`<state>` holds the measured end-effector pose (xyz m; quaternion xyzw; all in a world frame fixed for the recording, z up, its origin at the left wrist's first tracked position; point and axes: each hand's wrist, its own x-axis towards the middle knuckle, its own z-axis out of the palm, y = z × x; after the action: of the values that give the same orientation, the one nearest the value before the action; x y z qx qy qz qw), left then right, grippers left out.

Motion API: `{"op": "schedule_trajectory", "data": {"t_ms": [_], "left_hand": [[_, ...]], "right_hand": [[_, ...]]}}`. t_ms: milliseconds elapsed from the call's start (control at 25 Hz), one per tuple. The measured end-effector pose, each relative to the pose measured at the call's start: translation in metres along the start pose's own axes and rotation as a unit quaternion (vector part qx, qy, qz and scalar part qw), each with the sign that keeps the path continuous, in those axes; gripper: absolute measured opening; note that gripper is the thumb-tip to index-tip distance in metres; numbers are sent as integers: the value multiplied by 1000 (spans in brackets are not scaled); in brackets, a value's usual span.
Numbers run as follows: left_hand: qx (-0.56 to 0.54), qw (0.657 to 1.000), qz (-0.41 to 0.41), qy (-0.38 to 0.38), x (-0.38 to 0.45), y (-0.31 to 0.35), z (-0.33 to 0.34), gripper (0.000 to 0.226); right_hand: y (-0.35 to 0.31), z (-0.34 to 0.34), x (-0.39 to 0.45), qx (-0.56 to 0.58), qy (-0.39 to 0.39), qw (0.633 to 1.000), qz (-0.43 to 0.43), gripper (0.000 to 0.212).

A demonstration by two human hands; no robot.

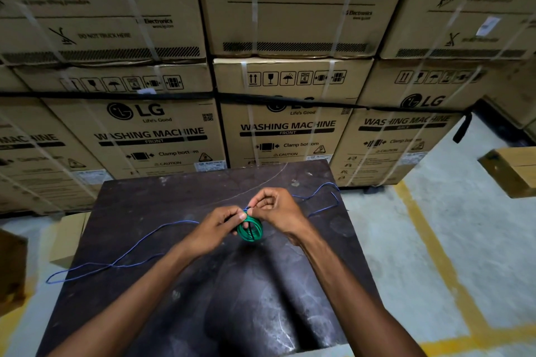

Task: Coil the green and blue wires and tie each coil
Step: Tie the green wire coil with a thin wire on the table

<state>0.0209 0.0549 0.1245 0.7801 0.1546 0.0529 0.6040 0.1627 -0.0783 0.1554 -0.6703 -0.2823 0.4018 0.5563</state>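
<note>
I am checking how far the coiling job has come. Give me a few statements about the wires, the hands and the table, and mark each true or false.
1. The green wire is wound into a coil. True.
2. The blue wire is coiled too. False: it trails loose across the dark table.
3. Both the left hand and the right hand are at the green coil. True.
4. The coil lies near the table's left edge. False: it is near the middle.
5. Stacked cardboard boxes stand behind the table. True.

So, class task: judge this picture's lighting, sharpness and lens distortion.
Head view: dim light; the dark table shows pale sheen near its front; stacked cartons bow outward from wide-angle distortion, blurring toward the edges; the green coil looks sharp.
</note>
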Motion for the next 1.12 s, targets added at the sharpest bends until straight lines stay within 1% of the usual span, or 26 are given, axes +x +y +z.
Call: {"op": "schedule_trajectory", "data": {"t_ms": [240,480,600,640,760,960,1040,1080,1120], "left_hand": [[-2,1000,-1,3,-2,-2,5,26],[-4,1000,-18,14,-5,-3,10,36],[-4,999,-37,13,-4,-4,8,21],[-1,999,-41,12,-3,-4,7,20],[-3,999,-48,14,-2,1,7,20],[-39,996,-67,50,-3,3,12,24],[-55,994,-73,61,-4,4,13,23],[-60,993,-73,64,-4,4,12,24],[-64,993,-73,67,-4,3,12,24]], "right_hand": [[13,2,-3,-1,19,1000,3,26],[18,3,-6,-11,22,1000,13,23],[20,4,-5,-17,27,999,12,25],[20,4,-5,-17,31,999,13,26],[18,5,-5,-15,36,999,16,27],[12,0,-10,14,29,999,6,22],[13,-2,-13,12,78,997,-23,16],[14,-4,-17,-5,112,992,-53,20],[14,-6,-24,-29,131,987,-87,31]]}}
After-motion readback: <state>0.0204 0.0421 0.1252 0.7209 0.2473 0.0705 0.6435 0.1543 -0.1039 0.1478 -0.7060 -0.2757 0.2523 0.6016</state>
